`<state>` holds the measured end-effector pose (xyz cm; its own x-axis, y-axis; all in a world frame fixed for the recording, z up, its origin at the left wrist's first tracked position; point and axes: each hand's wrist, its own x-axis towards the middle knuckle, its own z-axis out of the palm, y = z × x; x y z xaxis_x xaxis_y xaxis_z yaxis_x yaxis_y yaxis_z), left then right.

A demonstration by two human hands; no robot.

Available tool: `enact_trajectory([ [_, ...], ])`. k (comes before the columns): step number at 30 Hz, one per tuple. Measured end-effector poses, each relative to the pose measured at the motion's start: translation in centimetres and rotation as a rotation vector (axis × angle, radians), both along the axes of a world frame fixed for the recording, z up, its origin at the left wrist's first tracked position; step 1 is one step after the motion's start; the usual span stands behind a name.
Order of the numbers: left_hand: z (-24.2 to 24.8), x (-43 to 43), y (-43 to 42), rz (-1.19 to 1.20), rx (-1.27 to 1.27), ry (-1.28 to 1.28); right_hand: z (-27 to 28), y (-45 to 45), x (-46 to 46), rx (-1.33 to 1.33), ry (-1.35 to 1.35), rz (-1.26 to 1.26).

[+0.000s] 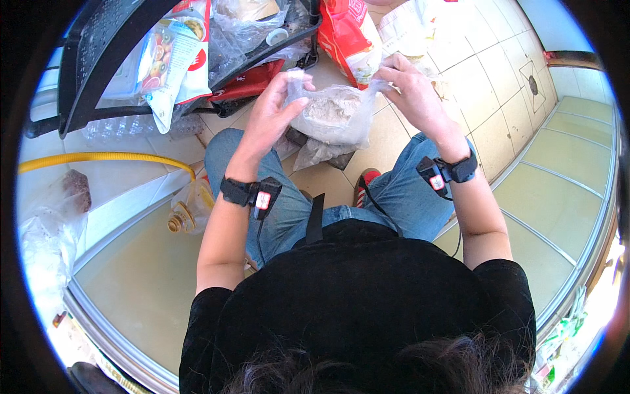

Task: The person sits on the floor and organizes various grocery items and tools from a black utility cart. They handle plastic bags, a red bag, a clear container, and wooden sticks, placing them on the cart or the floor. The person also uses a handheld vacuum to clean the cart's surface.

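A clear plastic bag with pale powder in it hangs or rests in front of my knees, its mouth spread apart. My left hand grips the left side of the rim, thumb towards the powder. On the other side, my right hand pinches the right edge of the bag between thumb and fingers. The powder is heaped, with an uneven surface. Beneath the bag lies more crumpled clear plastic, over a dark flat object that is mostly hidden.
A black rack holding plastic packages stands at the left. Beyond my right hand are a red and white bag and a pale bag on the tiled floor. A yellow hose runs at left. Glass-panelled doors line the right.
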<state>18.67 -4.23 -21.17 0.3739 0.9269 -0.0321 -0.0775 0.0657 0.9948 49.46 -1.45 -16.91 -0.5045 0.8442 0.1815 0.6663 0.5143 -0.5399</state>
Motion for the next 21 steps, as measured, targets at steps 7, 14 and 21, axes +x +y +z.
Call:
enact_trajectory([
  [7, -2.8, 4.9, 2.7, -0.181, 0.178, 0.309, -2.0, 1.6, -4.8, 0.022, 0.133, 0.109],
  [14, -4.5, 4.2, 3.8, -0.176, 0.097, 0.316, -3.2, 1.3, -5.1, -0.066, 0.224, 0.038],
  [21, -4.5, 4.5, 3.5, -0.172, -0.077, 0.295, -4.9, 1.2, -5.0, -0.177, 0.211, -0.05],
])
